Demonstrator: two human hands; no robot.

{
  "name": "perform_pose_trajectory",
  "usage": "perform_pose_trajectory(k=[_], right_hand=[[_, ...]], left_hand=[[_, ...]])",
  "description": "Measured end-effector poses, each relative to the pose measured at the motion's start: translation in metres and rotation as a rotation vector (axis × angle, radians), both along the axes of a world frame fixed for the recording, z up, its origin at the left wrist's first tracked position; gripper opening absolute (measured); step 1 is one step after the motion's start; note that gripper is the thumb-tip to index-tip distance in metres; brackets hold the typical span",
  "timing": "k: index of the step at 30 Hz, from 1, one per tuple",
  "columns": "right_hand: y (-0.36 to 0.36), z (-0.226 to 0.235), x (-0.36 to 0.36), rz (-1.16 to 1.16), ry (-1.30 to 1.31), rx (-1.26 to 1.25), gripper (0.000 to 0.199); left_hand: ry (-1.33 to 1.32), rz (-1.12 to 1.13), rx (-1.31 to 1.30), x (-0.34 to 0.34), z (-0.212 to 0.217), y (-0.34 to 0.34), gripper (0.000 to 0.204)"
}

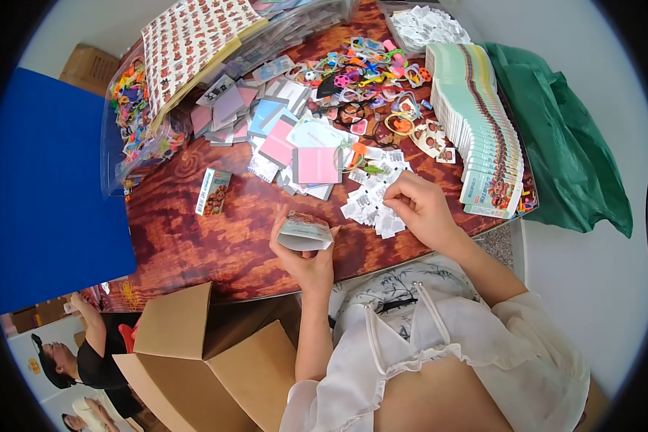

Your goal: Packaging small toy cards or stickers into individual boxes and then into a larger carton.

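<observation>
My left hand (304, 253) holds a small packaged card (306, 232) flat over the near edge of the reddish wooden table (194, 230). My right hand (419, 207) pinches one small white printed label out of a loose pile of white labels (371, 201) lying just in front of it. Both hands are close together, the card to the left of the label pile.
Pink and blue packets (295, 147) lie mid-table, colourful hair clips and rings (367, 75) beyond. A long stack of printed cards (482, 122) runs along the right, a green bag (569, 144) past it. Clear bins (133, 129) stand left; an open cardboard box (209, 353) sits below. Another person (72, 353) is at lower left.
</observation>
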State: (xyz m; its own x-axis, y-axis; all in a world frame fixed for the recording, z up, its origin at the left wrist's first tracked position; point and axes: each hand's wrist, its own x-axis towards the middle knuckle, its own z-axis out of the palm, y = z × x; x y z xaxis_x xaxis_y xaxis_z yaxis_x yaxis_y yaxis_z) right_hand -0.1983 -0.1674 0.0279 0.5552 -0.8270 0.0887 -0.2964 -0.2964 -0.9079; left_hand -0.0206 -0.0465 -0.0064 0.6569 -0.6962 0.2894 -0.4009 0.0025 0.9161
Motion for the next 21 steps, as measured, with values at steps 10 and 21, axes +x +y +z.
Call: perform_pose_trajectory(k=[10,21], right_hand=[[0.024,-0.006,0.039,0.051,-0.302,0.047,0.027],[0.006,-0.003,0.021,0.116,-0.429,0.231,0.022]], left_hand=[[0.140,-0.163,0.266,-0.023,0.006,0.000,0.078],[0.504,-0.307,0.012,-0.025,0.023,0.004,0.065]])
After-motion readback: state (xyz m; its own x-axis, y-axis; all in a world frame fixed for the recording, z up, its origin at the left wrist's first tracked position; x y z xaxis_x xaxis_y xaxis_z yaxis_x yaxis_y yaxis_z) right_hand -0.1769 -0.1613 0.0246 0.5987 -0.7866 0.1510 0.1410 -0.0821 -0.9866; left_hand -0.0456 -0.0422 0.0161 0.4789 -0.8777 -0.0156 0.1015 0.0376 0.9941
